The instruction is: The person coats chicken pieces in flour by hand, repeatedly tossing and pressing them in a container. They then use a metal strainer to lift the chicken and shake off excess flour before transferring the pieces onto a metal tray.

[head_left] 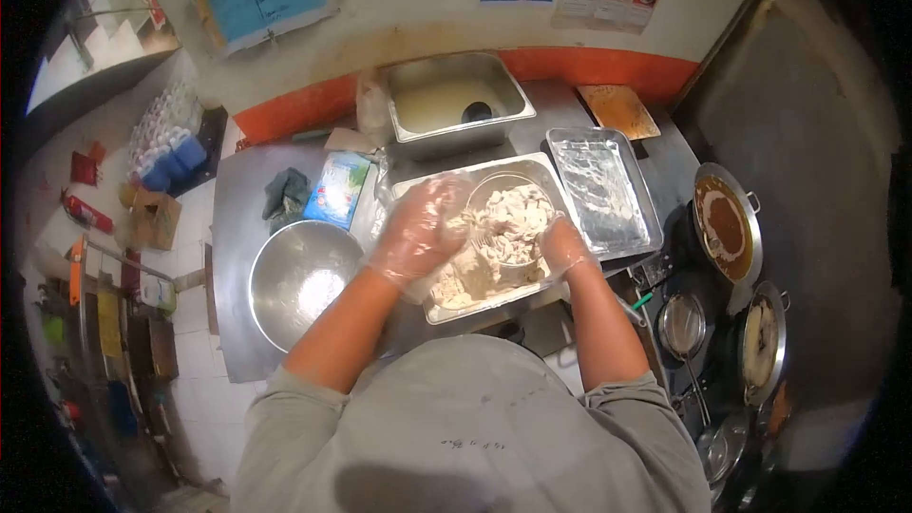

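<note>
A round wire strainer [482, 182] full of flour-coated pieces [516, 216] is over a rectangular metal tray [439, 313] with pale flour in it. My right hand [564, 245], in a clear plastic glove, is closed on the strainer's right rim. At the strainer's left side is my left hand [425, 226], gloved the same way. Its fingers are bent near the rim and a few coated pieces, but blur and glare hide whether it grips anything. More floury clumps [451, 290] lie in the tray's near left corner.
A steel bowl [275, 285] stands left of the tray, with a blue-green packet [337, 188] and dark cloth [286, 198] behind it. A deep pan [408, 129] holds cloudy liquid. Right are a floury tray [608, 192], two oil pans [727, 223] [760, 342] and a sieve [681, 325].
</note>
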The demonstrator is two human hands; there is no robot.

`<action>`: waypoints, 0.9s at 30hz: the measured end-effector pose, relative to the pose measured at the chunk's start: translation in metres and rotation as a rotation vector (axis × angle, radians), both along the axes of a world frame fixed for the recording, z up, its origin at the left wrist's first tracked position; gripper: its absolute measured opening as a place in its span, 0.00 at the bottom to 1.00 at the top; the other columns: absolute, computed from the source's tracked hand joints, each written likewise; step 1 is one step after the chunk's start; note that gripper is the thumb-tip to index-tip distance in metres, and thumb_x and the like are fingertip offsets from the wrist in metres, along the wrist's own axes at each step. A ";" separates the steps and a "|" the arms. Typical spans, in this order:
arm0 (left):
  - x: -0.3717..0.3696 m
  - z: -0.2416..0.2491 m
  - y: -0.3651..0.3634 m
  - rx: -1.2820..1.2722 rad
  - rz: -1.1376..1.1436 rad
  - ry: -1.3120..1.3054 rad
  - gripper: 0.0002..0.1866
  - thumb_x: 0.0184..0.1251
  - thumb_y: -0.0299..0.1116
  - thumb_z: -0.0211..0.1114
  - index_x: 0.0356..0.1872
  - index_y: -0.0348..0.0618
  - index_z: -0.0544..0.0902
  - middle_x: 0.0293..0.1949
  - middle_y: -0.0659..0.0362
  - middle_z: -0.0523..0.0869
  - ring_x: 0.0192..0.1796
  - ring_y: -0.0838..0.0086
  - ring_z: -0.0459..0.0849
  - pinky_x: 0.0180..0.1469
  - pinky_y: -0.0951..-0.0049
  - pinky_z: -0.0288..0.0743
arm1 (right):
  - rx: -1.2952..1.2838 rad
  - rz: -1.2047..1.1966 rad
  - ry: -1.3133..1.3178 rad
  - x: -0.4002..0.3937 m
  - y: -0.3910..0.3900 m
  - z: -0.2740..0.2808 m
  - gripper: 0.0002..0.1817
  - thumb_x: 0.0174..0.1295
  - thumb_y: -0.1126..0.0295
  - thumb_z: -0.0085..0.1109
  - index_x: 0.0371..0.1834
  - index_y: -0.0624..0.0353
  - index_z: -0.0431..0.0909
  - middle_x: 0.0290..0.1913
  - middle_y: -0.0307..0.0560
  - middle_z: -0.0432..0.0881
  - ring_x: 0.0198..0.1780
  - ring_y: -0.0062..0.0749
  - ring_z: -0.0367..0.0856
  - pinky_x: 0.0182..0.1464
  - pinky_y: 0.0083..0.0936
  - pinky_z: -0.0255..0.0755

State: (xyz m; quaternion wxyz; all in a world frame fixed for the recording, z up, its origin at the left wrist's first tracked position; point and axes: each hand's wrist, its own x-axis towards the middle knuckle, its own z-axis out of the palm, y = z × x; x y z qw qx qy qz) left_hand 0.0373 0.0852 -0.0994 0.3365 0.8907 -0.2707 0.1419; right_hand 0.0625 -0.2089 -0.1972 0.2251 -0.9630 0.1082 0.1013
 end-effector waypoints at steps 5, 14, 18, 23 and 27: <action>-0.024 -0.026 0.013 -0.041 0.082 0.494 0.44 0.57 0.47 0.76 0.74 0.42 0.69 0.61 0.43 0.83 0.68 0.50 0.78 0.71 0.60 0.70 | 0.097 0.053 -0.080 0.016 -0.003 0.003 0.16 0.61 0.70 0.57 0.46 0.75 0.79 0.48 0.76 0.84 0.54 0.67 0.83 0.58 0.49 0.75; -0.022 -0.118 -0.056 -0.608 0.188 0.739 0.23 0.66 0.34 0.73 0.61 0.41 0.80 0.59 0.48 0.85 0.63 0.67 0.81 0.65 0.68 0.76 | 0.104 0.183 -0.176 0.037 0.000 -0.046 0.18 0.66 0.66 0.56 0.51 0.71 0.75 0.49 0.74 0.83 0.53 0.67 0.83 0.58 0.50 0.77; -0.024 -0.140 -0.045 -0.986 0.072 0.619 0.15 0.68 0.31 0.70 0.53 0.41 0.79 0.53 0.47 0.86 0.59 0.73 0.82 0.54 0.71 0.80 | 0.080 0.032 -0.323 0.022 0.017 -0.025 0.14 0.61 0.70 0.60 0.40 0.74 0.79 0.43 0.76 0.84 0.48 0.69 0.83 0.52 0.48 0.77; 0.011 -0.050 -0.018 -0.365 -0.215 0.579 0.29 0.77 0.45 0.62 0.72 0.41 0.73 0.64 0.43 0.82 0.67 0.56 0.80 0.68 0.60 0.72 | -0.038 0.302 -0.013 0.034 -0.009 -0.062 0.18 0.64 0.70 0.57 0.54 0.71 0.74 0.46 0.76 0.84 0.55 0.68 0.82 0.55 0.51 0.77; 0.020 -0.047 -0.004 -0.208 -0.009 0.363 0.27 0.76 0.40 0.62 0.70 0.36 0.73 0.63 0.42 0.83 0.66 0.57 0.82 0.69 0.62 0.73 | -0.050 0.102 0.034 0.011 0.011 -0.015 0.17 0.65 0.69 0.56 0.52 0.71 0.76 0.47 0.75 0.84 0.55 0.67 0.82 0.56 0.51 0.77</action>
